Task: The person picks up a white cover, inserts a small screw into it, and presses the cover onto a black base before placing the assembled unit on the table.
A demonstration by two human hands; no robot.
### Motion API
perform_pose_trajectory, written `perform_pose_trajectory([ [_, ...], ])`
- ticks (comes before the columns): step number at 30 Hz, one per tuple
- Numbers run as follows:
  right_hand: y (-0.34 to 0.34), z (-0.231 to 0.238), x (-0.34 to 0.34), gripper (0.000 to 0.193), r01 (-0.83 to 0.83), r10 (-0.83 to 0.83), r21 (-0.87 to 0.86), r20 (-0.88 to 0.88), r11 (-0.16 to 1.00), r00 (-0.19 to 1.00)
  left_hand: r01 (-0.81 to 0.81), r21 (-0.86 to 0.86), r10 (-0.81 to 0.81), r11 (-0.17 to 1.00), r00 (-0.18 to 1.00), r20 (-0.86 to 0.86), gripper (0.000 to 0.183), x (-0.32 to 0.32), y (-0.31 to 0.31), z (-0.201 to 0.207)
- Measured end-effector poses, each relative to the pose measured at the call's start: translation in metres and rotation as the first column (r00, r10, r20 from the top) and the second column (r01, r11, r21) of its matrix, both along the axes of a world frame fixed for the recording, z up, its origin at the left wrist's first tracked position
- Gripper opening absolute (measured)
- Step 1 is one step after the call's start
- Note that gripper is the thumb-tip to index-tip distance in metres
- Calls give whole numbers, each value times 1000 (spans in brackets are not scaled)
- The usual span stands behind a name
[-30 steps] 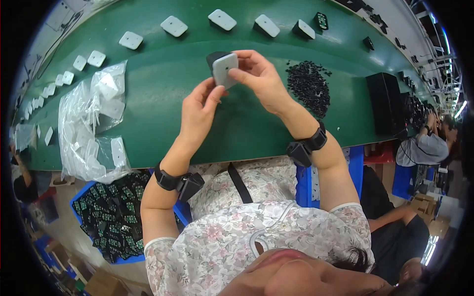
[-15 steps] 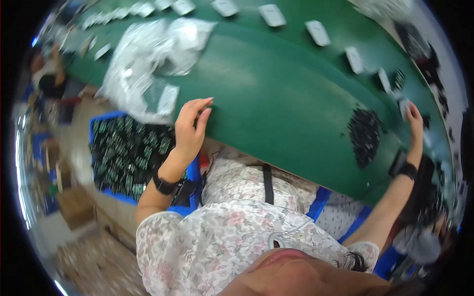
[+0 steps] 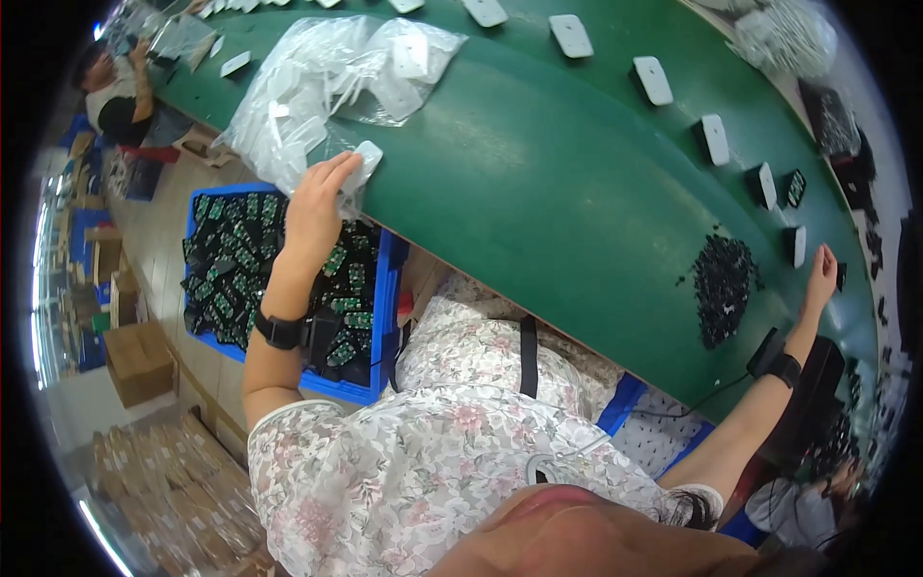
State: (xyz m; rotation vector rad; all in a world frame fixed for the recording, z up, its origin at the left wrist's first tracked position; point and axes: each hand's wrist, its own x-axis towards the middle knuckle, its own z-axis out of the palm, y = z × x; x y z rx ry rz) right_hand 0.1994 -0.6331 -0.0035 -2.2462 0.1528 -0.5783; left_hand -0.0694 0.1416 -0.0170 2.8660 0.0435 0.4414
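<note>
My left hand [image 3: 315, 213] reaches over the table's near edge with its fingers stretched out. Their tips touch a white plastic cover [image 3: 368, 154] at the mouth of a clear plastic bag [image 3: 288, 91]; the thumb is hidden. More white covers show inside the bag. At the far right, my right hand [image 3: 819, 281] has its fingers extended, and I see nothing held in them. Just left of those fingers stands a small device with a white top and dark sides [image 3: 796, 246]. A dark part [image 3: 842, 277] lies just beyond the hand.
Similar white-topped devices [image 3: 654, 81] form a curved row along the green table [image 3: 538, 212]. A heap of small black parts [image 3: 723, 288] lies near my right arm. A blue crate [image 3: 386, 317] of circuit boards stands at my left. Another person [image 3: 120, 96] sits far left.
My left hand has moved left onto the white cover by the bag. My right hand has let go of the white-topped device and moved off to its right. The view has shifted.
</note>
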Motion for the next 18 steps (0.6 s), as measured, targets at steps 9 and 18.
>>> perform_pose_trajectory([
  [9, 196, 26, -98, 26, -175, 178, 67, -49, 982, 983, -16, -31, 14, 999, 998, -62, 44, 29, 15, -24],
  [18, 249, -15, -135, 19, -329, 260, -512, -205, 794, 944, 190, -658, -22, 729, 967, 255, 24, 109, -102, 6],
])
